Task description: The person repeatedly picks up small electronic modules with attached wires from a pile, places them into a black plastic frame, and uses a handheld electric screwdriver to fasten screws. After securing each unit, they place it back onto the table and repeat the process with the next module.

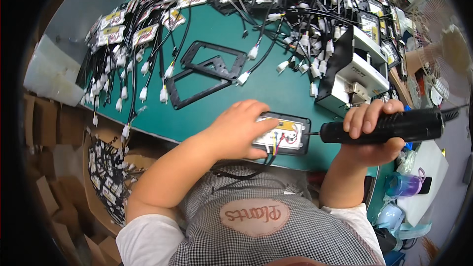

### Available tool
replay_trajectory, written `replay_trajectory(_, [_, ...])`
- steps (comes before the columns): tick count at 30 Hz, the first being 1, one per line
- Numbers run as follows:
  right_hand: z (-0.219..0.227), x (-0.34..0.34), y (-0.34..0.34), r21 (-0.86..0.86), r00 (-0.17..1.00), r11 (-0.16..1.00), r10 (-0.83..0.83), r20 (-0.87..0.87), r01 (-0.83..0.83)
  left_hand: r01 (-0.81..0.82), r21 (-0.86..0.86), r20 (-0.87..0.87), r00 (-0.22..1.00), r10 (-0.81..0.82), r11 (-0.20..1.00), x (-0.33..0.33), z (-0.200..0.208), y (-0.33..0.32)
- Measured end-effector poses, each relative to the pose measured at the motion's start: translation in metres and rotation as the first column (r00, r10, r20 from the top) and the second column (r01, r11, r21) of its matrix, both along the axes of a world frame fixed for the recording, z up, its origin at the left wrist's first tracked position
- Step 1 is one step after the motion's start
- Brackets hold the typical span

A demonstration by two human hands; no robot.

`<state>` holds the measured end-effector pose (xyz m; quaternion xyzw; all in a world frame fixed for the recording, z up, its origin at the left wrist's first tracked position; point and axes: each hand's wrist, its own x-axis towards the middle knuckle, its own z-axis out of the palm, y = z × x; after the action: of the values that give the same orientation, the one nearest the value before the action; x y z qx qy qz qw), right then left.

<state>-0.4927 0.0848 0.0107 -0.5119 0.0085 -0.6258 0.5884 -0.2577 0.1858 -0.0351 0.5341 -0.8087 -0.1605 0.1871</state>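
Left hand (241, 130) has its fingers over the black rectangular module with a white-and-yellow label (291, 139), index across the face, thumb low by the thin coloured wires; module sits bottom centre, near the counter's front edge. Slim metal bit (313, 133) meets or nearly meets the module's right rim; can't tell if it's seated. Right hand (372, 128): fingers wrapped round the black cylindrical power tool (419, 124), held about level. Looks like driver work at that rim, so I'd brace the module against sideways push, line the bit up with its seat before powering, press lightly, and have left fingertips and wires off the bit line. Room: at left, the black cables with white plugs (120, 59) crowd the green counter (278, 86); right of them, two overlapping black plastic frames (204, 94) block the upper-left path. Bare green strip above the module is the best clearance. Front edge is close below, so don't slide the module down. At right, the silver-and-black metal fixture (367, 73) stands just above the tool; swing low and wide of it.
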Motion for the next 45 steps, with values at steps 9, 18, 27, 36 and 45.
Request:
replay_trajectory(9, [-0.028, -0.013, -0.032, 0.175, 0.914, 0.918, 0.301, 0.274, -0.355, 0.108, -0.416, 0.298, 0.954, 0.023, 0.903, 0.05, 0.123, -0.057])
replay_trajectory(18, [-0.02, -0.009, -0.032, 0.247, 0.926, 0.911, 0.261, 0.272, -0.329, -0.44, -0.523, -0.112, 0.884, 0.453, 0.73, 0.0, 0.247, -0.21])
replay_trajectory(27, [-0.021, -0.011, -0.021, 0.251, 0.964, 0.941, 0.182, 0.194, -0.228, -0.56, -0.34, 0.1, 0.777, 0.622, 0.755, 0.121, 0.18, -0.2])
replay_trajectory(36, [-0.022, 0.004, -0.017, 0.251, 0.941, 0.907, 0.316, 0.123, -0.337, -0.783, -0.209, 0.194, 0.553, 0.81, 0.585, 0.295, 0.127, -0.137])
replay_trajectory(45, [-0.043, 0.01, -0.028, 0.289, 0.931, 0.887, 0.362, 0.051, -0.36, -0.783, -0.1, 0.195, 0.59, 0.784, 0.614, 0.294, 0.042, -0.242])
